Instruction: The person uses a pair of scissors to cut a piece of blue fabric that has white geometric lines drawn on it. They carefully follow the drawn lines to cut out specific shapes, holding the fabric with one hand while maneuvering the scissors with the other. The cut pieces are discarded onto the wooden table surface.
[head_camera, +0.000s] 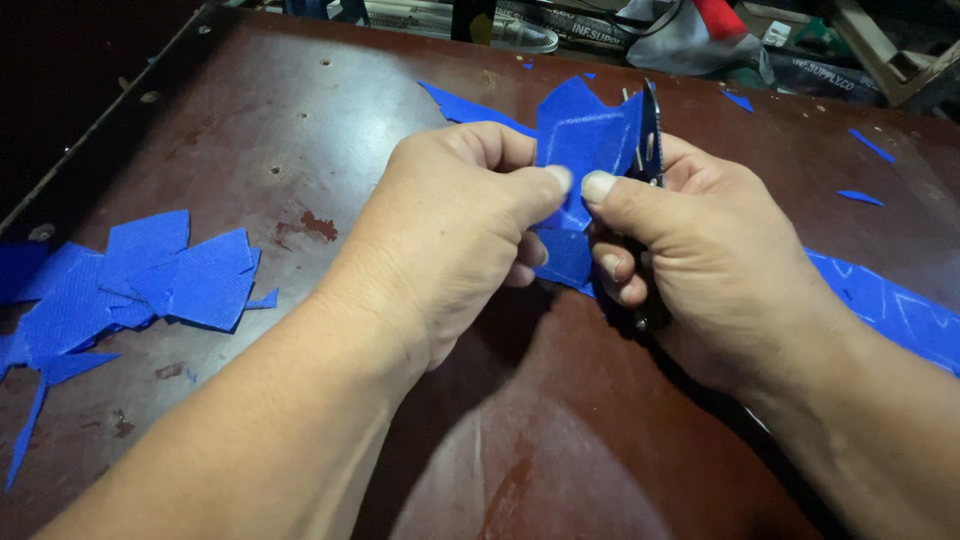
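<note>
Both forearms are seen entering from the lower edge of the head view, and they meet over the dark red-brown tabletop (300, 130). A blue fabric piece (585, 140) is held up between the two hands, and all places below are given relative to it. The left hand (450, 230) is closed on the left edge of the piece, with the thumb pressed against the cloth near its middle. The right hand (700, 250) is closed on the right edge, its thumb tip set just beside the left thumb, so that the cloth is pinched by both thumbs at nearly the same spot. A pair of dark scissors (648, 140) is also gripped in the right hand; the blades stand nearly upright, touching the right edge of the piece, with the handle hidden in the palm. The long axis of the piece runs from the fingers upward and away from the camera, and both hands are equally near to it. Far to the left of the piece a heap of blue offcuts (140, 280) lies flat. To the lower right a long blue fabric strip (890, 310) runs beneath the right wrist. Small blue scraps (860, 197) are scattered to the right.
</note>
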